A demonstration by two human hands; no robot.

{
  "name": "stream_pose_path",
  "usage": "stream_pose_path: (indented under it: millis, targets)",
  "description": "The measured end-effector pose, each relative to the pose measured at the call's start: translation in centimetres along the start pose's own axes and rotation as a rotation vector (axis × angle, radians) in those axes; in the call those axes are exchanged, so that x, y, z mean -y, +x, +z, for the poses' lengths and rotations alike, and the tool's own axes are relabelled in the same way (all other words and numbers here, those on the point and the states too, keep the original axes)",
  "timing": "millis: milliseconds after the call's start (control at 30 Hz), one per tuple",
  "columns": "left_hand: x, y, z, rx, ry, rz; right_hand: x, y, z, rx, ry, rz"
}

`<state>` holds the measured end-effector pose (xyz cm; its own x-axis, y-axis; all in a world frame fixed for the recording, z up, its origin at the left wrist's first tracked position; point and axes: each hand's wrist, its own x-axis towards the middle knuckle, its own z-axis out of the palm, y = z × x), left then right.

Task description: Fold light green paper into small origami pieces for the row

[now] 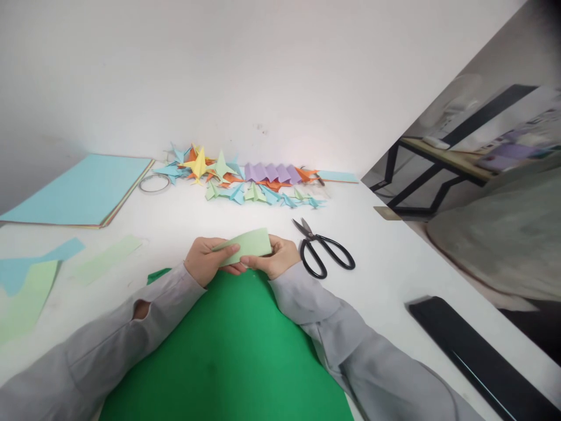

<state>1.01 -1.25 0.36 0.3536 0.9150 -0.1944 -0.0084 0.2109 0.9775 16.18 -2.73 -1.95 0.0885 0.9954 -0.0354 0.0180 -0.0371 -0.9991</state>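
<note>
A small pale green strip of paper (252, 242) is held up between both hands, above the far edge of a green sheet (223, 345). At its left end, my left hand (210, 259) pinches it with the thumb on the near face and fingers behind. My right hand (280, 257) grips the right end, its thumb along the lower edge. The fingers behind the paper are partly hidden. Just right of my right hand lie black-handled scissors (312, 237), blades partly spread and pointing away.
Folded paper figures, among them a yellow one (199, 164) and a purple pleated piece (272, 173), line the wall. A paper stack (83, 190) and wire ring (154, 183) lie at left, near green scraps (33, 298). A long black object (477, 356) lies at right.
</note>
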Motion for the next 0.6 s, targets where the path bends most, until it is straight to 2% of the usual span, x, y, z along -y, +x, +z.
stream_pose_path:
  millis: [133, 433, 600]
  targets:
    - [-0.07, -0.04, -0.03, -0.005, 0.001, -0.003, 0.0, 0.21, -0.25, 0.07, 0.159, 0.043]
    - [0.12, 0.18, -0.07, -0.103, -0.077, -0.031, 0.65, 0.27, -0.86, 0.152, 0.256, 0.135]
    - [0.28, 0.27, -0.17, -0.107, -0.122, -0.042, 0.59, 0.4, -0.84, 0.188, 0.322, 0.153]
